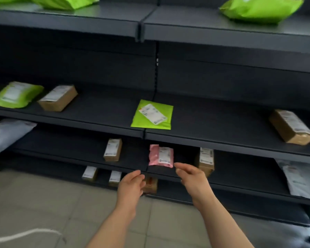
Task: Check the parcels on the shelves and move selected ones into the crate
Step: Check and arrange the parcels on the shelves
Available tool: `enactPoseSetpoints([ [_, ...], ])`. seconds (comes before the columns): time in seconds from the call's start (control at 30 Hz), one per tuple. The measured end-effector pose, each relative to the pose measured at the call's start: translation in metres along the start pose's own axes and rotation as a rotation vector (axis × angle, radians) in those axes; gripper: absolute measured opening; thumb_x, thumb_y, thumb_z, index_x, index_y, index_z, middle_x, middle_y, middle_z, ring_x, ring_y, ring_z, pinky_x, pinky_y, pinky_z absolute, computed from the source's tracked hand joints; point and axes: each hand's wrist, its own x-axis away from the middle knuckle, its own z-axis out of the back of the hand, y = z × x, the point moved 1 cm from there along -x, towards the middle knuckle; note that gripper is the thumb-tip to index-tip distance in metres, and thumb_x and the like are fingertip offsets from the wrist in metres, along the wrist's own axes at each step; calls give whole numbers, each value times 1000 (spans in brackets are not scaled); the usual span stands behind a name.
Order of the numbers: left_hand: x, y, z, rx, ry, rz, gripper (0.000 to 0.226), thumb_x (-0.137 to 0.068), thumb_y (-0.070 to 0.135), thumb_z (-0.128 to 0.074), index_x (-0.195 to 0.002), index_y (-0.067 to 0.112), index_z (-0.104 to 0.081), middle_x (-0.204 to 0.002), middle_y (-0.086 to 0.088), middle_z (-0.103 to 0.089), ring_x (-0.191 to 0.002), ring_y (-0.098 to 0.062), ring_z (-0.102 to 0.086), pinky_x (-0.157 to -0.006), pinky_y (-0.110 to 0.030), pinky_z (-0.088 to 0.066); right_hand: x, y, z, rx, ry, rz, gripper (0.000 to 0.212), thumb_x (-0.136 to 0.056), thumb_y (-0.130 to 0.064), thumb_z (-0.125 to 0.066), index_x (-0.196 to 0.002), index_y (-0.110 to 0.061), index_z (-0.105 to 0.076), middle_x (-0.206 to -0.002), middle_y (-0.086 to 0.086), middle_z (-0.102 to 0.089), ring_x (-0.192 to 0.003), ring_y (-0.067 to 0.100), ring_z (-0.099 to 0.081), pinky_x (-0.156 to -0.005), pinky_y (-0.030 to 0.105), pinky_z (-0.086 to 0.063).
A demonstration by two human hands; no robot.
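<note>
A small pink parcel point(160, 155) with a white label lies at the front of a low dark shelf point(125, 162). My right hand point(191, 176) reaches toward it, fingertips just below its lower right corner, fingers loosely bent and holding nothing. My left hand point(131, 185) hovers lower left of the parcel, fingers relaxed and empty. A flat green mailer point(152, 114) lies on the shelf above. No crate is in view.
Brown boxes point(58, 98) point(292, 126) point(113, 149) point(206, 160), a green bag point(16, 94) and grey bags point(6, 134) point(302, 178) lie along the shelves. Small boxes point(89, 173) sit on the bottom shelf. Green bags point(259, 9) are on top. Tiled floor point(43, 203) lies below.
</note>
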Motion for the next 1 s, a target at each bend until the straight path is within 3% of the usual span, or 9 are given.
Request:
enactPoseSetpoints([
  [0.1,-31,10,54,-1,50,23,23,-95,7,-52,-117,9,-59,-109,-9,-67,-102,-23,-62,-91,-35,-45,-15,-5,-67,-6,-50,-30,23,-92,-9,-59,-94,-29,-70,-107,-5,-66,-88,2,-58,-83,21,-46],
  [0.23,-78,14,106,0,125,44,27,-94,3,-52,-120,6,-59,-106,-10,-66,-91,-20,-63,-80,-30,-48,-42,2,-131,18,-97,-98,23,-93,-7,-57,-110,-13,-72,-100,15,-71,-74,13,-55,-56,17,-48],
  [0.3,-103,12,124,17,161,57,26,-94,1,-50,-118,6,-58,-93,-5,-65,-82,-15,-61,-74,-27,-47,-60,10,-155,55,-120,-115,24,-94,-10,-57,-112,-16,-71,-96,5,-72,-81,15,-56,-71,32,-56],
  [0.37,-130,8,137,33,188,78,25,-95,0,-50,-118,7,-57,-89,-3,-63,-80,-14,-60,-73,-24,-46,-83,21,-178,80,-147,-122,22,-94,-12,-57,-109,-20,-71,-101,-5,-69,-91,12,-61,-85,32,-53],
  [0.57,-214,-20,160,43,218,121,36,-97,3,-47,-133,3,-51,-123,-12,-61,-116,-26,-57,-105,-36,-43,-157,59,-230,117,-175,-136,24,-94,-14,-58,-116,-19,-67,-109,-6,-65,-95,7,-56,-85,18,-37],
  [0.67,-257,-38,166,2,219,117,36,-96,8,-50,-132,9,-53,-124,-9,-62,-113,-21,-58,-106,-37,-42,-192,81,-246,140,-187,-143,30,-95,-15,-57,-125,-17,-62,-112,-6,-62,-96,6,-53,-86,17,-36],
  [0.77,-297,-55,169,-25,222,107,36,-95,12,-54,-131,13,-55,-125,-6,-62,-116,-19,-56,-110,-39,-39,-225,105,-264,150,-191,-158,36,-95,-16,-57,-131,-16,-58,-121,-6,-60,-98,5,-51,-76,8,-39],
  [0.9,-348,-73,172,-93,223,108,39,-94,18,-56,-133,15,-54,-133,-5,-58,-125,-21,-52,-112,-40,-37,-261,131,-289,104,-174,-206,42,-94,-20,-60,-135,-19,-55,-136,-4,-56,-117,11,-52,-92,19,-35],
  [1.0,-387,-78,170,-144,211,107,42,-94,22,-57,-136,17,-53,-136,-5,-57,-127,-22,-51,-112,-39,-36,-289,145,-311,61,-162,-239,45,-93,-23,-61,-137,-20,-52,-138,-3,-54,-125,14,-49,-94,22,-33],
])
